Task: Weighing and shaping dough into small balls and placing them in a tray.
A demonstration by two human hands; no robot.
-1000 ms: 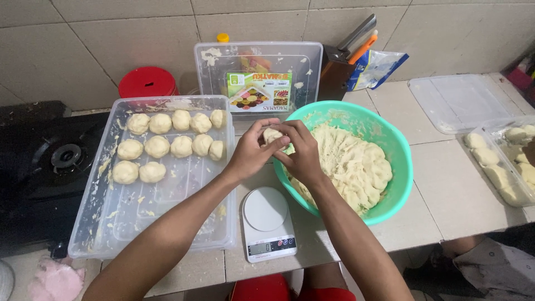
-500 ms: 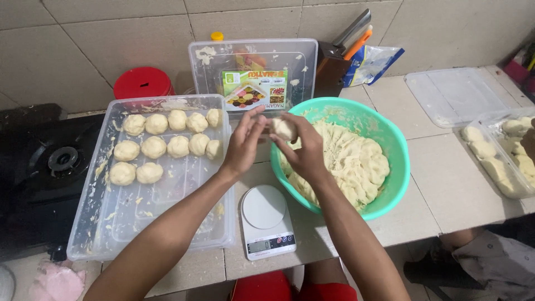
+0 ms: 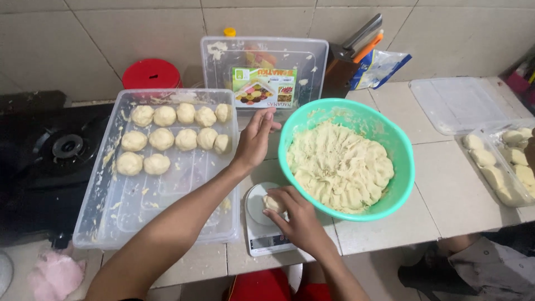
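while the right hand (image 3: 298, 218) closes its fingers around a small dough piece (image 3: 273, 203), that piece rests on the round plate of a white kitchen scale (image 3: 262, 228), just in front of the green bowl (image 3: 404, 167). the bowl holds a large mass of pale dough (image 3: 340, 167) and its rim nearly touches the scale. the left hand (image 3: 255, 139) hovers flat and empty, fingers spread, between the bowl and a clear plastic tray (image 3: 139, 217). in the tray's far part sit rows of dough balls (image 3: 175, 134). behind it stand a red lid (image 3: 151, 73) and a clear lidded box (image 3: 264, 61). a black gas stove (image 3: 50, 156) lies to the left, and another tray of shaped dough (image 3: 501, 167) sits far right.
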